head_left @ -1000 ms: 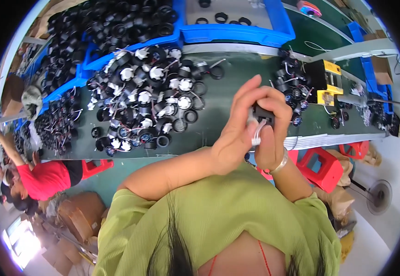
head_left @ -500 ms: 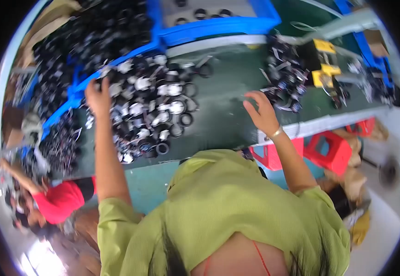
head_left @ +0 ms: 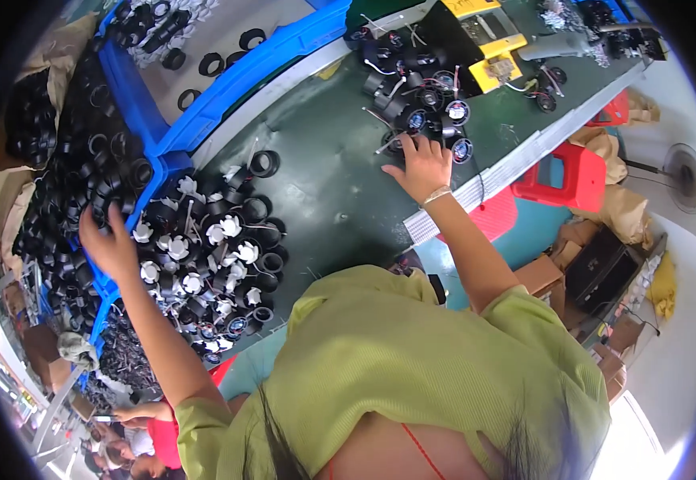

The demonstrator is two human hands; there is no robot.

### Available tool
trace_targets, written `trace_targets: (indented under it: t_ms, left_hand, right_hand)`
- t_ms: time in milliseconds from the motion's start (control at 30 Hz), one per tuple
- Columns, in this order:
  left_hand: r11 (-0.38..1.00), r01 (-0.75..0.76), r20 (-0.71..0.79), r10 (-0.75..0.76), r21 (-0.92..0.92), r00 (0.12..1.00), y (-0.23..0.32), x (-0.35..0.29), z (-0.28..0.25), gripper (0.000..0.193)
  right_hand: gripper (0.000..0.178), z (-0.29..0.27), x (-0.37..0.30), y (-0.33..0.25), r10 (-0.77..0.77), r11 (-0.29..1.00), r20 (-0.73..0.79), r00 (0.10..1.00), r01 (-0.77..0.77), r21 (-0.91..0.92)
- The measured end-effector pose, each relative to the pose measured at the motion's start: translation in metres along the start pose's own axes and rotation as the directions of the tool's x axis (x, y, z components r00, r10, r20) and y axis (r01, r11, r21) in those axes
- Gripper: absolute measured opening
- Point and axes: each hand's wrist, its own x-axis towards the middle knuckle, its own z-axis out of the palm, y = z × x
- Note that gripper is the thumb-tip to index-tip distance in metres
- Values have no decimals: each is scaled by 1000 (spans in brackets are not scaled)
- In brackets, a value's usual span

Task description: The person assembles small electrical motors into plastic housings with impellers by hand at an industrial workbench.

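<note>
My left hand (head_left: 109, 244) reaches over the blue rim of a bin heaped with black plastic rings (head_left: 101, 148). Its fingers and thumb are spread, and I see nothing held in them. At the front edge of another group, black round parts with thin wires (head_left: 416, 96), is my right hand (head_left: 425, 170). Its thumb stands apart from the outstretched fingers, whose tips reach the nearest parts; firm contact cannot be made out. Between the hands, nearer the left, lies a pile of black rings with white star-shaped pieces (head_left: 192, 282).
A blue tray (head_left: 260, 76) with loose black rings stands at the back. To the right is a yellow and black fixture (head_left: 498, 60) on the green table (head_left: 316, 192). Red stools (head_left: 564, 180) stand beyond the table's right edge. Another person in red (head_left: 164, 440) is at lower left.
The view has turned, shifting the table in the picture. My right hand has come up to the wired parts. My left hand has moved from the ring pile's edge to over the bin's rings.
</note>
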Motion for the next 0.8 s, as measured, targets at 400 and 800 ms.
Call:
trace_targets:
  t_ms: [400, 800]
  left_hand:
    - [882, 23, 442, 213, -471, 871, 155, 136, 223, 35]
    - [947, -299, 581, 311, -120, 752, 215, 233, 394, 29]
  right_hand:
    - [48, 34, -34, 6, -70, 881, 29, 997, 48, 471]
    - [61, 7, -35, 14, -85, 450, 260, 962, -196, 871]
